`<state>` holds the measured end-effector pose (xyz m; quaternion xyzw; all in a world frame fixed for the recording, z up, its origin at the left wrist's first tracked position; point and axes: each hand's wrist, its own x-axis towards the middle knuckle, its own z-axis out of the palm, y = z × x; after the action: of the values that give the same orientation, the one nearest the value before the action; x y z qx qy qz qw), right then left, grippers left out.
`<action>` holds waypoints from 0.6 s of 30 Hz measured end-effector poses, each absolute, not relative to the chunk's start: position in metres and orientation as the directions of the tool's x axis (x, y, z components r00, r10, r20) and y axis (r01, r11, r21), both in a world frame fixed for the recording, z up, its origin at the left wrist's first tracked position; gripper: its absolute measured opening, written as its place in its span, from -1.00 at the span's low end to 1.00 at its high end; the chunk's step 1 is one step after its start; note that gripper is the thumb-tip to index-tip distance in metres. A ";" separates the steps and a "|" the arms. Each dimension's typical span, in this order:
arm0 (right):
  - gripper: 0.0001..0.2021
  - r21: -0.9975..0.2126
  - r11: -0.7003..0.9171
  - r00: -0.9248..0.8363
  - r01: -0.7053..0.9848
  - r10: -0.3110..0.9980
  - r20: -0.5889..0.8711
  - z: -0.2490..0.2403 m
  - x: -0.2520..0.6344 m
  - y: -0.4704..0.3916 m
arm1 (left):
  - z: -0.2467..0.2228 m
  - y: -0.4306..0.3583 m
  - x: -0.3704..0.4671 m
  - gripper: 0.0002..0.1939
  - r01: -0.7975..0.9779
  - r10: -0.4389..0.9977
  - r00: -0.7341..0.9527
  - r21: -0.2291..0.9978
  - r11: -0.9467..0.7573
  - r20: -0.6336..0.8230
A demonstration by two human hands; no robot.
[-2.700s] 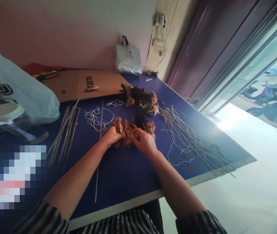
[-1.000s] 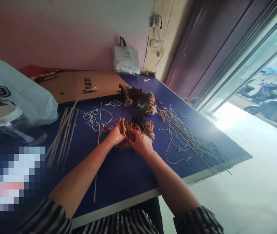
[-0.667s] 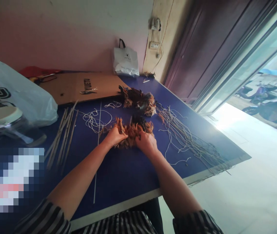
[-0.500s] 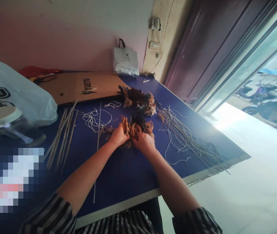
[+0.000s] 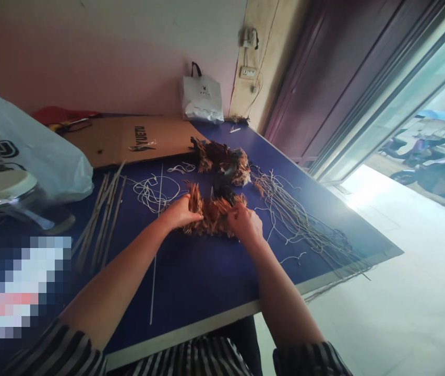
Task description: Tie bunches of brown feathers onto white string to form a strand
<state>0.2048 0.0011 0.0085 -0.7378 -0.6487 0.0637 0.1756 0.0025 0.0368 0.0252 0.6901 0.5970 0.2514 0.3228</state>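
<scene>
A bunch of orange-brown feathers (image 5: 212, 215) lies on the blue table between my hands. My left hand (image 5: 183, 211) grips its left end, thumb pointing inward, with some feathers standing up beyond the fingers. At the right end, my right hand (image 5: 243, 222) has its fingers curled on more feathers. The palm sides of both hands are hidden. Just behind sits a darker heap of brown and black feathers (image 5: 222, 159), which neither hand touches. Dark feathers (image 5: 222, 190) bridge the space between the two heaps.
Loose white string (image 5: 154, 193) and thin sticks (image 5: 103, 219) lie to the left. A tangle of long cords (image 5: 296, 211) spreads toward the right edge. Behind are a flattened cardboard box (image 5: 136, 138) and a white bag (image 5: 202, 99). A plastic bag (image 5: 30, 141) stands at far left.
My hands have moved apart, the left one leftward and the right one rightward along the feather bunch. More of its middle now shows between them.
</scene>
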 end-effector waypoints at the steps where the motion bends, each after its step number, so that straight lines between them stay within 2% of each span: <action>1: -0.74 -0.350 -0.084 0.150 0.933 0.975 0.166 0.010 0.204 -0.001 | 0.029 0.036 -0.002 -0.37 0.652 0.977 0.204 0.753 -0.089 -0.061; 3: -0.74 -0.360 -0.038 0.129 0.932 0.964 0.232 0.011 0.201 -0.003 | 0.034 0.035 -0.012 -0.29 0.625 0.951 0.282 0.777 -0.083 -0.125; 5: -0.75 -0.357 0.009 0.082 0.934 0.967 0.239 0.010 0.198 -0.003 | 0.033 0.034 -0.023 -0.29 0.595 0.921 0.336 0.802 -0.044 -0.198; 8: -0.79 -0.349 0.070 -0.036 0.935 0.994 0.105 0.005 0.196 0.000 | 0.022 0.034 -0.036 -0.35 0.613 0.920 0.300 0.790 0.015 -0.250; 11: -0.78 -0.380 0.091 -0.077 0.921 0.996 0.052 0.008 0.195 0.001 | 0.004 0.031 -0.041 -0.40 0.620 0.966 0.207 0.784 -0.005 -0.157; 14: -0.72 -0.365 0.074 -0.013 0.928 0.986 0.167 0.022 0.190 -0.008 | -0.012 0.026 -0.043 -0.44 0.633 0.987 0.153 0.772 -0.054 -0.056; 16: -0.71 -0.343 0.156 -0.072 0.926 0.967 0.246 0.031 0.184 -0.017 | -0.018 0.022 -0.045 -0.44 0.644 0.994 0.110 0.762 -0.068 -0.004; 18: -0.72 -0.324 0.296 -0.224 0.899 0.944 0.240 0.035 0.176 -0.022 | -0.021 0.017 -0.047 -0.46 0.639 0.996 0.089 0.765 -0.082 0.032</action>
<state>0.1762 -0.0220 0.0351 -0.5906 -0.7802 0.0580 0.1980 -0.0467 0.0174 -0.0207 0.6733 0.6068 0.2957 0.3017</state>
